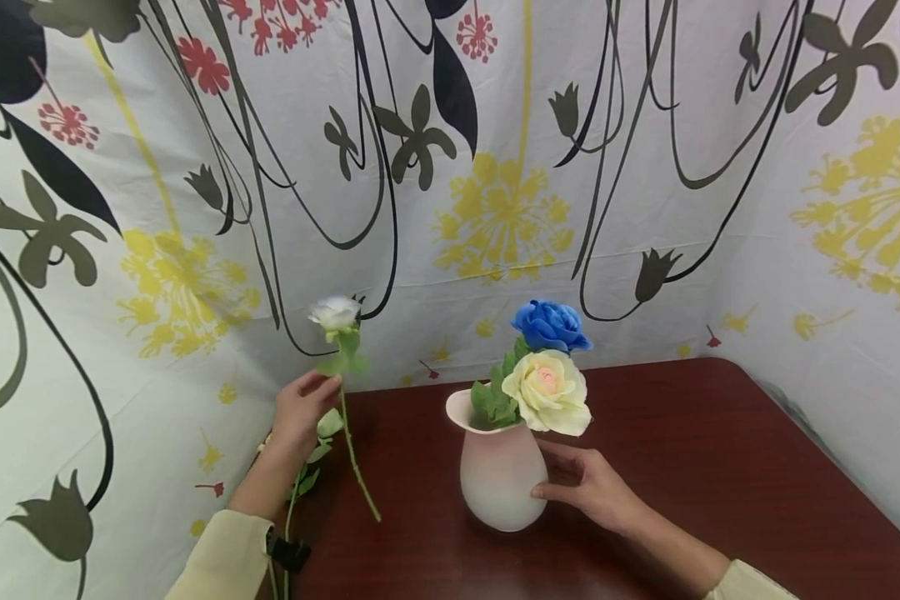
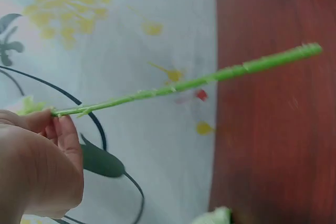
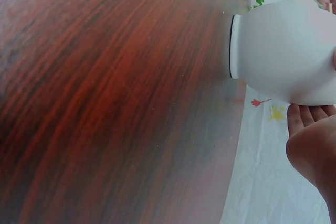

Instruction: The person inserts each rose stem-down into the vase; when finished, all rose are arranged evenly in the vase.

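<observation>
My left hand [image 1: 303,421] pinches the green stem of a white rose [image 1: 336,313] just under its leaves. The bloom is up, and the stem [image 2: 173,88] slants down to a bare cut end left of the vase. A pale pink-and-white vase [image 1: 501,483] with a flared lip stands upright on the table. In it are a blue rose [image 1: 549,325] and a cream rose [image 1: 546,392] with green leaves, leaning right. My right hand [image 1: 596,490] holds the vase's right side, thumb in front and fingers behind; in the right wrist view the fingers [image 3: 310,114] lie along its wall.
More leafy stems [image 1: 322,450] lie along the left edge of the dark red wooden table [image 1: 667,450], partly behind my left forearm. A white cloth [image 1: 487,100] printed with flowers hangs behind the table and along both sides.
</observation>
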Demonstrator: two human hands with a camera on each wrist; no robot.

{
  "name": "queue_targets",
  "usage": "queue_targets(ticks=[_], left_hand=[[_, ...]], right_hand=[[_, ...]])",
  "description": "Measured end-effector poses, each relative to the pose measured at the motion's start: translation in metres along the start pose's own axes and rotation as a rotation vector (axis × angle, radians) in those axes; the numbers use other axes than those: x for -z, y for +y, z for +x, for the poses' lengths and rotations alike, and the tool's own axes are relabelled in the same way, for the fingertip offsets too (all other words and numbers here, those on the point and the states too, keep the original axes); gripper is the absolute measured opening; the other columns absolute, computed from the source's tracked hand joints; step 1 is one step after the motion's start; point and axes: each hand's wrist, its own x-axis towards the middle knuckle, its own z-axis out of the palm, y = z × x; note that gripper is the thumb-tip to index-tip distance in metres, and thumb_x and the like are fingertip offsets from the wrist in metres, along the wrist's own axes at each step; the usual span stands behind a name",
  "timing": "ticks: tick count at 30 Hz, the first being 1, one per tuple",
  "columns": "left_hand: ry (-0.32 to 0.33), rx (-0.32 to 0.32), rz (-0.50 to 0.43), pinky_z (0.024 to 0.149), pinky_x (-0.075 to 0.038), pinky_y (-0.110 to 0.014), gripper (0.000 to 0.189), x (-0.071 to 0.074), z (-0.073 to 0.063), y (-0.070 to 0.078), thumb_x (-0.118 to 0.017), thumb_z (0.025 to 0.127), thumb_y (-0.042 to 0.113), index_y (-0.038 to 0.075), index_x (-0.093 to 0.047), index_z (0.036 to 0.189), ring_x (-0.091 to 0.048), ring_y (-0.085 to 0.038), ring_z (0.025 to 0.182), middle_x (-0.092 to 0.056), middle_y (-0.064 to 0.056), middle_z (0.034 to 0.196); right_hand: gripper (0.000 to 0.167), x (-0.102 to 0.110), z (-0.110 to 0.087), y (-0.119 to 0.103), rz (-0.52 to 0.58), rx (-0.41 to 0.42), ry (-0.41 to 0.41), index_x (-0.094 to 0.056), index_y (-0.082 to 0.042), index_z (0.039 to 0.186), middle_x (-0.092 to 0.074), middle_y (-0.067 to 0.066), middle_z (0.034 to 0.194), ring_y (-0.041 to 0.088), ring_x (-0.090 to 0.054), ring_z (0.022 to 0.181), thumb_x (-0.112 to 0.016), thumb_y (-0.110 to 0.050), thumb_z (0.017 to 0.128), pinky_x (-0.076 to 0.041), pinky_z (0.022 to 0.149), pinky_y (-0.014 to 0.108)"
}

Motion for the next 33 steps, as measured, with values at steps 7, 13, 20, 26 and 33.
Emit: queue_targets(ticks=[7,13,20,26,33], left_hand=[[0.008,-0.064,-0.307,0.099,-0.055,-0.023,0.024,-0.011,-0.012,0.038,-0.064,0.108,0.01,0.008,-0.064,0.132,-0.066,-0.007,0.105,-0.066,0.003,0.116],[0.01,-0.082,-0.529,0.097,-0.056,-0.023,0.012,-0.019,-0.022,0.066,-0.064,0.107,0.007,0.011,-0.069,0.117,-0.068,-0.009,0.102,-0.071,0.002,0.112],[0.034,-0.107,-0.711,0.095,-0.058,-0.025,0.005,-0.024,-0.033,0.09,-0.065,0.106,0.004,0.005,-0.067,0.11,-0.071,-0.013,0.094,-0.073,-0.003,0.101],[0.04,-0.156,-0.776,0.095,-0.059,-0.026,0.004,-0.029,-0.039,0.103,-0.069,0.103,0.003,0.003,-0.068,0.107,-0.072,-0.014,0.088,-0.074,-0.005,0.095],[0.043,-0.198,-0.817,0.091,-0.06,-0.027,0.004,-0.037,-0.049,0.115,-0.071,0.102,0.0,0.001,-0.07,0.105,-0.072,-0.017,0.086,-0.074,-0.007,0.093]], right_hand=[[0.067,0.0,0.0,-0.001,0.008,-0.003,-0.001,-0.055,-0.002,0.153,-0.059,0.017,0.15,0.039,-0.061,0.132,-0.084,-0.019,0.094,-0.056,0.098,0.026],[0.067,0.001,-0.001,-0.001,-0.004,-0.006,0.003,-0.056,-0.003,0.153,-0.06,0.017,0.15,0.037,-0.062,0.132,-0.084,-0.02,0.094,-0.058,0.1,0.032],[0.067,0.001,-0.001,-0.002,0.006,-0.013,0.003,-0.055,-0.003,0.153,-0.059,0.017,0.151,0.037,-0.061,0.133,-0.084,-0.02,0.095,-0.058,0.1,0.036],[0.066,0.002,-0.001,-0.001,-0.001,-0.013,0.0,-0.056,-0.004,0.153,-0.059,0.016,0.151,0.036,-0.062,0.132,-0.084,-0.02,0.095,-0.058,0.101,0.037],[0.066,0.001,0.0,0.0,0.001,0.0,-0.006,-0.056,-0.004,0.153,-0.059,0.016,0.151,0.036,-0.061,0.133,-0.084,-0.02,0.095,-0.057,0.102,0.035]])
